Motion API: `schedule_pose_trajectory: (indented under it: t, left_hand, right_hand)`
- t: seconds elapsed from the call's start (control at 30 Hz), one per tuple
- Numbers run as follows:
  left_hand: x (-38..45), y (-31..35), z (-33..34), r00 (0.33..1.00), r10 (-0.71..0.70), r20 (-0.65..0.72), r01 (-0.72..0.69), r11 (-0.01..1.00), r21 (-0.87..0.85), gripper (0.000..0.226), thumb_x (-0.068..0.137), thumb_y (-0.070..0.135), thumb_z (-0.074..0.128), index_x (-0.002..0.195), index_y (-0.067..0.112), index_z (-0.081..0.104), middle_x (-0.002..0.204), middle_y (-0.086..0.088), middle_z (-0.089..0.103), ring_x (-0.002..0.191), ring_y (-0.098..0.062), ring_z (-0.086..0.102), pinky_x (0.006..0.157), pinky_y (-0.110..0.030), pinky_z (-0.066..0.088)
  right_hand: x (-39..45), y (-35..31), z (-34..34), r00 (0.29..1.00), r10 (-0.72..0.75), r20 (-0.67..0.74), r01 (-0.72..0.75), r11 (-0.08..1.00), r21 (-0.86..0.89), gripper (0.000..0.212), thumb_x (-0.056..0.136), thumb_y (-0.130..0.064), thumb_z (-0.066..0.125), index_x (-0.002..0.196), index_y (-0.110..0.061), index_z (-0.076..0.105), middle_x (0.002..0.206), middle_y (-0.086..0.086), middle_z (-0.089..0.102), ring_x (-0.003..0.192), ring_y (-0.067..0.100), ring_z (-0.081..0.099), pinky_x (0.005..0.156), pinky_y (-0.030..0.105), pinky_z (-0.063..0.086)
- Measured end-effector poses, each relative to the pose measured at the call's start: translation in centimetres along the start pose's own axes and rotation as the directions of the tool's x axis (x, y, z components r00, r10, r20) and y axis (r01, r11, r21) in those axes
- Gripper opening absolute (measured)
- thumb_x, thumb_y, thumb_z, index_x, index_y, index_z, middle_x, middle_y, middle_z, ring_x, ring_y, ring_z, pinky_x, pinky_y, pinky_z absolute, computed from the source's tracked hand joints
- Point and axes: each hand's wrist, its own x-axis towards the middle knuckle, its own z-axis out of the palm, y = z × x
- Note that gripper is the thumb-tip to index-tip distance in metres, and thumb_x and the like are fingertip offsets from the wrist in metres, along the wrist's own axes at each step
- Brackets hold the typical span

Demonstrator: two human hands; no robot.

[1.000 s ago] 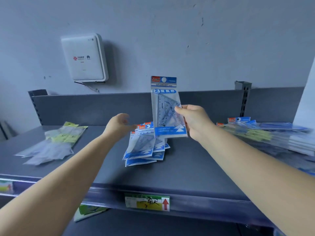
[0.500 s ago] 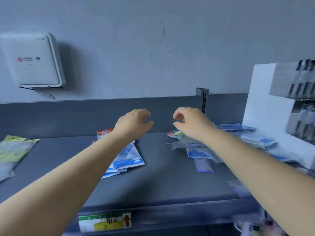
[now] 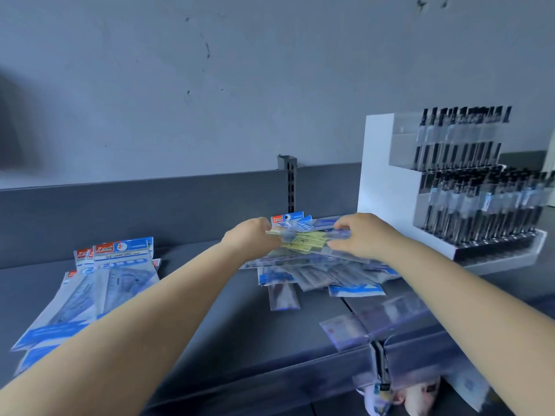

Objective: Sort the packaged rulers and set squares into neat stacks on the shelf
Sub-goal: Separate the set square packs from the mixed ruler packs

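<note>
- The left hand [image 3: 250, 238] and the right hand [image 3: 362, 237] reach together into the mixed pile [image 3: 318, 271] of packaged rulers and set squares, which lies on the shelf [image 3: 210, 310] just in front of its back panel.
- Each grip closes on an end of a yellow-labelled packet [image 3: 309, 243] at the top of the pile: left fingers curled round its left end, right fingers and thumb pinching its right end.
- The sorted set-square stack [image 3: 99, 283] lies well apart, at the left of the shelf, fanned rather than squared up.
- Risk, as I judge it: the sleeves are glossy and overlap loosely, so lifting the top packet could drag its neighbours along and spill them forward.
- Several clear sleeves [image 3: 375, 319] already lie near the front lip of the shelf; a nudge from a forearm could push them over the edge.
- The packet is thin and held only at its ends, so it may sag or slip out of a light pinch.
- The fanned left stack could slide if another piece lands on it off-centre.
- Containers: a white tiered pen display [image 3: 387, 181] stands to the right of the pile, its clear tiers filled with upright dark-capped pens [image 3: 468, 202]. A careless right elbow could knock it.
</note>
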Motion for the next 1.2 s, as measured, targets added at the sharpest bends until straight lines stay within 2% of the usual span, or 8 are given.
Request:
schedule_pose_trajectory:
  t: [0.1,0.3,0.53,0.7,0.77,0.9,1.07,1.2]
  left_hand:
    - [0.6,0.5,0.5,0.999,-0.037,0.016,0.037,0.999,0.021,0.044,0.086,0.045,0.053,0.124,0.021,0.05,0.123,0.001,0.056,0.111,-0.023,0.053,0.097,-0.036,0.043]
    - [0.6,0.7,0.5,0.997,-0.074,0.0,0.073,0.994,-0.083,0.045,0.084,0.045,0.059,0.122,0.02,0.053,0.12,0.001,0.058,0.111,-0.022,0.054,0.102,-0.039,0.041]
    - [0.1,1.3,-0.5,0.993,-0.117,-0.01,0.109,0.945,-0.309,0.015,0.088,0.027,0.06,0.097,0.015,0.056,0.094,-0.003,0.051,0.087,-0.021,0.046,0.078,-0.025,0.037]
    - [0.0,1.6,-0.7,0.98,-0.176,-0.098,0.102,0.852,-0.513,0.015,0.089,0.024,0.058,0.094,0.022,0.044,0.09,0.001,0.049,0.077,-0.014,0.048,0.072,-0.026,0.039]
    - [0.0,1.7,-0.8,0.96,-0.256,-0.109,0.118,0.73,-0.673,0.019,0.088,0.023,0.06,0.095,0.015,0.045,0.094,-0.004,0.052,0.077,-0.018,0.055,0.064,-0.027,0.043]
    - [-1.6,3.3,-0.4,0.953,-0.242,0.182,0.255,0.317,-0.913,0.02,0.091,0.02,0.06,0.094,0.004,0.048,0.092,-0.017,0.058,0.07,-0.023,0.063,0.06,-0.03,0.055]
    - [-2.7,4.6,0.4,0.96,-0.181,0.215,0.241,0.134,-0.961,0.013,0.093,0.008,0.055,0.095,-0.005,0.054,0.084,-0.021,0.063,0.062,-0.026,0.066,0.053,-0.031,0.059]
    - [-3.5,3.2,-0.7,0.964,-0.254,0.081,0.104,0.079,-0.991,0.017,0.086,-0.009,0.056,0.103,-0.008,0.054,0.069,-0.016,0.067,0.049,-0.022,0.067,0.044,-0.029,0.055]
  right_hand:
    - [0.0,0.5,0.5,0.991,0.031,0.128,-0.02,0.996,-0.087,0.054,0.091,-0.048,0.048,0.131,-0.011,0.052,0.136,0.006,0.053,0.122,0.024,0.051,0.101,0.036,0.042]
    - [0.2,0.8,1.1,0.996,-0.087,0.014,0.086,0.994,0.068,0.03,0.086,-0.037,0.062,0.106,-0.015,0.065,0.11,0.0,0.066,0.099,0.017,0.059,0.088,0.029,0.048]
    - [-0.3,0.1,1.3,0.979,-0.183,-0.094,0.188,0.981,0.042,0.019,0.083,-0.022,0.057,0.087,-0.012,0.072,0.086,0.005,0.071,0.081,0.02,0.064,0.077,0.034,0.054]
    - [-0.9,-0.6,0.7,0.953,-0.239,-0.188,0.23,0.971,-0.067,0.027,0.084,-0.015,0.046,0.058,-0.013,0.048,0.056,0.004,0.044,0.056,0.018,0.035,0.048,0.026,0.028]
    - [-1.3,-0.9,0.5,0.943,-0.245,-0.224,0.232,0.969,-0.08,0.032,0.086,-0.014,0.044,0.054,-0.017,0.04,0.052,0.0,0.036,0.05,0.015,0.029,0.044,0.025,0.023]
    - [-1.8,-1.4,1.1,0.906,-0.293,-0.305,0.276,0.956,-0.096,0.022,0.088,-0.013,0.042,0.067,-0.015,0.048,0.052,-0.002,0.035,0.06,0.023,0.036,0.046,0.026,0.023]
    - [-2.2,-2.5,2.0,0.848,-0.42,-0.324,0.394,0.907,-0.146,0.026,0.098,-0.028,0.037,0.083,-0.017,0.055,0.081,0.002,0.056,0.073,0.021,0.044,0.049,0.026,0.025]
    - [-2.1,-3.2,2.7,0.852,-0.397,-0.342,0.446,0.892,0.077,0.031,0.091,-0.047,0.049,0.108,-0.025,0.063,0.1,-0.007,0.062,0.089,0.017,0.056,0.066,0.027,0.043]
